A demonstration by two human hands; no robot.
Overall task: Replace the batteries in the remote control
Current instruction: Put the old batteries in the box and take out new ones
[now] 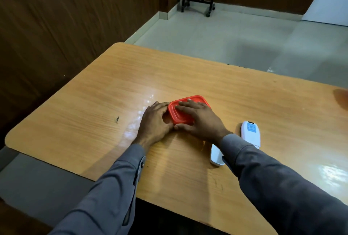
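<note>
Head view. Red-lidded box [188, 109] at frame ctr on wooden table [94, 102]. Right hand [199, 119] lies over the lid, fingers spread, thumb at near edge, gripping box. Left hand [155, 121] curls against box's left side. White remote control [249, 134] lies lower right of ctr, partly under right sleeve [263, 168].

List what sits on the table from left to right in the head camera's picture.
Left hand → red lidded box → right hand → white remote piece → white remote.
</note>
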